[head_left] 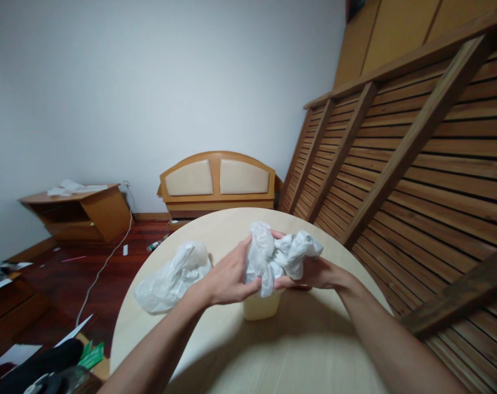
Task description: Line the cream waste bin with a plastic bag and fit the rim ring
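A crumpled white plastic bag (262,249) is bunched between my two hands over the middle of the round table (297,355). My left hand (229,273) grips its left side, thumb toward me. On the right, my right hand (309,273) holds the bag's other side, its fingers partly hidden behind the folds. Below the bag stands a small pale yellow container (262,307), its top covered by the bag and hands. To the left lies another crumpled, translucent white plastic bag (174,279), apart from my hands.
Wooden slatted panels (437,180) lean along the right side. Behind the table is a headboard (217,180) with cream pads. A low wooden cabinet (80,213) stands at the left wall, a white cable (104,265) trailing on the floor. Clutter lies at lower left.
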### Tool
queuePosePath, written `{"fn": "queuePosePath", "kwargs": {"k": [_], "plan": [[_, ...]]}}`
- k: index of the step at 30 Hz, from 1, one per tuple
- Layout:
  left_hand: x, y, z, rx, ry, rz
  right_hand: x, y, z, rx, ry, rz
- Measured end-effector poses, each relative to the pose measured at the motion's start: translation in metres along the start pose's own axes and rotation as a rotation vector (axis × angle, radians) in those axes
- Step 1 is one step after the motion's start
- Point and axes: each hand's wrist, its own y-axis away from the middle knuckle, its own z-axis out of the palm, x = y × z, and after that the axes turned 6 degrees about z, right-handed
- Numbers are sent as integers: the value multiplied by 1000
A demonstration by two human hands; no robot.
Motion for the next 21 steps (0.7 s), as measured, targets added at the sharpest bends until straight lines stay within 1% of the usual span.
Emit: {"fn": "queuePosePath", "kwargs": {"k": [3, 5, 7, 9, 13, 15, 18, 21], "plan": [[-3, -4, -5, -53, 36, -23, 9, 2, -2, -100, 22, 33], [-6, -7, -6, -119, 33, -94, 15, 2, -2, -103, 64, 68], [-10, -11, -4, -142, -6, -153, 19, 0, -1, -93, 77, 97], [-14, -14, 0, -101, -12, -165, 20, -2, 1, -91, 27, 101], [-22, -18, 7, 0, 113, -102, 19, -6, 8, -68, -169, 68], [-24, -20, 10, 39, 174, -84, 17, -8, 11, -65, -209, 61], [-26, -24, 13, 74, 263, -130, 15, -9, 15, -87, -215, 76], [-31, -26, 10, 92, 407, -172, 14, -8, 16, -89, -256, 57]]}}
